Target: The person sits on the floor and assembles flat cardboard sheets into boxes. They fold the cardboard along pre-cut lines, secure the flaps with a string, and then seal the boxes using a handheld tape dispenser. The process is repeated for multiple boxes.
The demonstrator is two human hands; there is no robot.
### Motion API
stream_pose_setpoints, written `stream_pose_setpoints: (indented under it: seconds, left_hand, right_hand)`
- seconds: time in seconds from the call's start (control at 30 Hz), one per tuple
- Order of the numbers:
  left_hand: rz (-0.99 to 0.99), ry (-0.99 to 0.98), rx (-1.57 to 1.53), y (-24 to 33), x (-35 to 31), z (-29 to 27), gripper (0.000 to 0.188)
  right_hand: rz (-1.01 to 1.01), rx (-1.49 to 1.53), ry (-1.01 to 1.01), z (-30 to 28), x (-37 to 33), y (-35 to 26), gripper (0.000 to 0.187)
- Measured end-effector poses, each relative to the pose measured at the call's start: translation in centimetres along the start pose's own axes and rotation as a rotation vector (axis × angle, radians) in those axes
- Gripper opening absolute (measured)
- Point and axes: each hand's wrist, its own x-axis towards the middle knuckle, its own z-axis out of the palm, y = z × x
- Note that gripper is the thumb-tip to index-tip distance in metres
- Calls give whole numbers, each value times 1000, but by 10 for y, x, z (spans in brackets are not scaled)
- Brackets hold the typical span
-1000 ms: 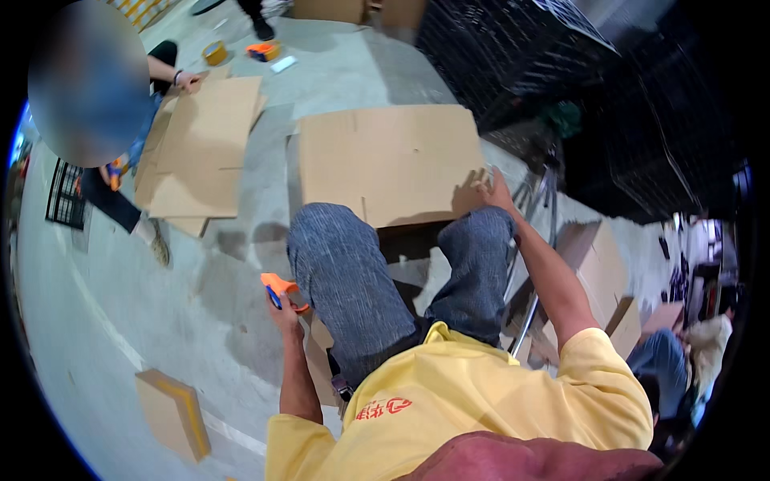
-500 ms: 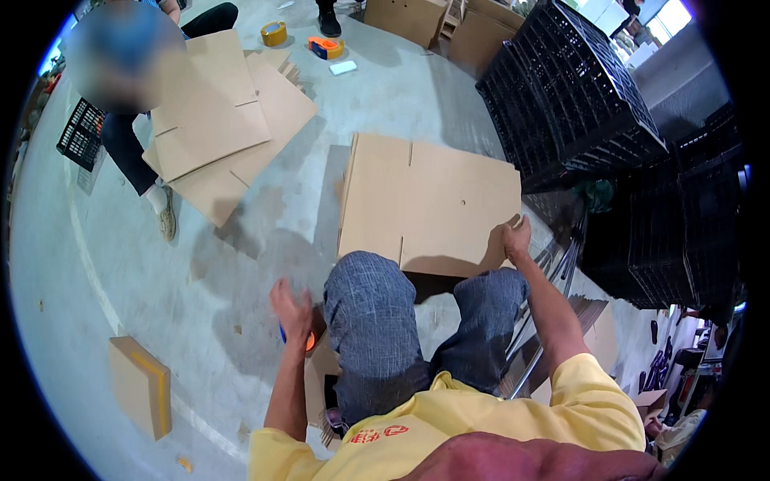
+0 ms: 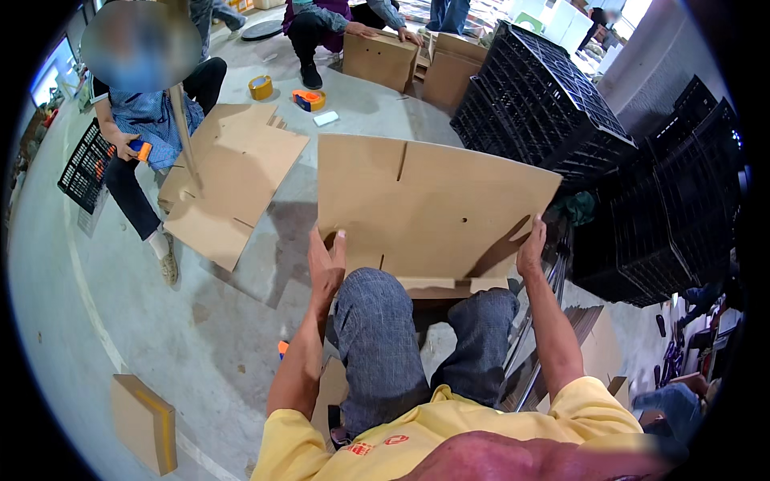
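Observation:
A folded-flat brown cardboard box [image 3: 425, 200] with slits and a small round hole stands tilted up in front of my knees. My left hand [image 3: 327, 260] holds its left edge near the lower corner, thumb on the face turned to me. At the opposite edge, my right hand [image 3: 531, 247] grips the board, its fingers partly hidden behind it. Beneath the raised board, another cardboard edge [image 3: 449, 286] shows across my knees. Beside my left forearm, a bit of an orange and blue tape dispenser [image 3: 283, 349] is visible on the floor.
At the left, a seated person holds a tape dispenser [image 3: 141, 150] over flat cardboard [image 3: 233, 172]. Yellow tape [image 3: 260, 86], another dispenser [image 3: 308, 99] and a white block [image 3: 326, 119] lie beyond. Black crates [image 3: 545, 104] are stacked right; a taped carton [image 3: 144, 421] stands lower left.
My left hand has come from the tape dispenser by my knee to the board's left edge. The board has tilted up. The person opposite has lifted a cardboard sheet on edge.

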Motion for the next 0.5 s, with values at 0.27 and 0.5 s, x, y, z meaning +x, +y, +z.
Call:
stream_pose_setpoints:
  seconds: [0.27, 0.5]
  left_hand:
    - [197, 214, -259, 102, 15, -19, 73]
    - [175, 320, -217, 103, 16, -7, 97]
  right_hand:
    - [-129, 295, -341, 7, -44, -137, 60]
    - [207, -45, -678, -35, -53, -189, 21]
